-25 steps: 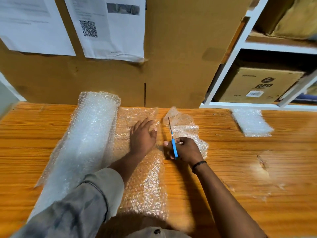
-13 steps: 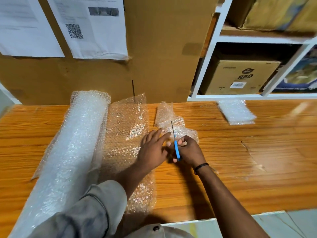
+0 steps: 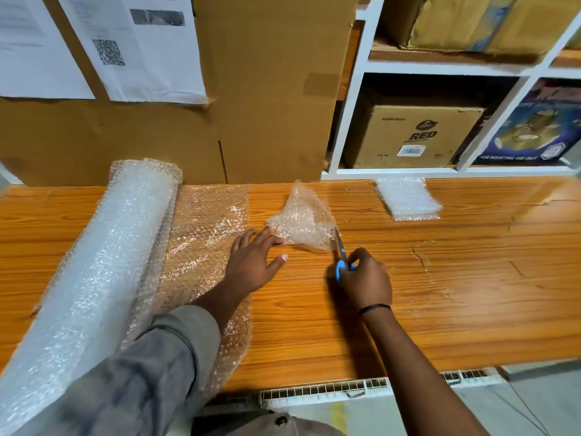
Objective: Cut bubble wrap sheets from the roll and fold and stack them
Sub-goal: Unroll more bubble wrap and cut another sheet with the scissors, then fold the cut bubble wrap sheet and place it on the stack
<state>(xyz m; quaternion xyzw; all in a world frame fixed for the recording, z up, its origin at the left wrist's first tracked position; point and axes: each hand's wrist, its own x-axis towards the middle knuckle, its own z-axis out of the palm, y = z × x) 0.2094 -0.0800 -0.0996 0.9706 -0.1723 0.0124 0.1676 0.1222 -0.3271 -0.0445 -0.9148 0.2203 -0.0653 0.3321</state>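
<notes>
**Scissors meet a loose piece of bubble wrap**

The right hand [image 3: 364,280] curls its fingers and thumb through the loops of the blue-handled scissors [image 3: 341,258], whose blades point away from the person and reach the near right corner of the cut bubble wrap piece [image 3: 303,220]. Whether the blades are parted cannot be told. A black wristband [image 3: 374,307] circles that wrist. The left hand [image 3: 253,262] lies palm down on the wooden table [image 3: 456,278], fingers straight and spread, the fingertips touching the piece's left edge. The piece stands crumpled in a tent shape, apart from the unrolled sheet [image 3: 204,243], which lies flat under the left forearm's grey sleeve [image 3: 151,357]. The bubble wrap roll [image 3: 94,262] lies along the sheet's left side, its near end cut off by the frame. A folded stack [image 3: 408,199] sits well to the right, near the white shelf [image 3: 350,121]. There, a cardboard box [image 3: 415,136] reads "RED" above a barcode label; its smaller print is illegible. A blue box [image 3: 534,130] beside it reads "FOR INDUSTRIAL USE ONLY". Paper sheets [image 3: 135,48] with a QR code hang on upright cardboard [image 3: 267,89]; their text is blurred
</notes>
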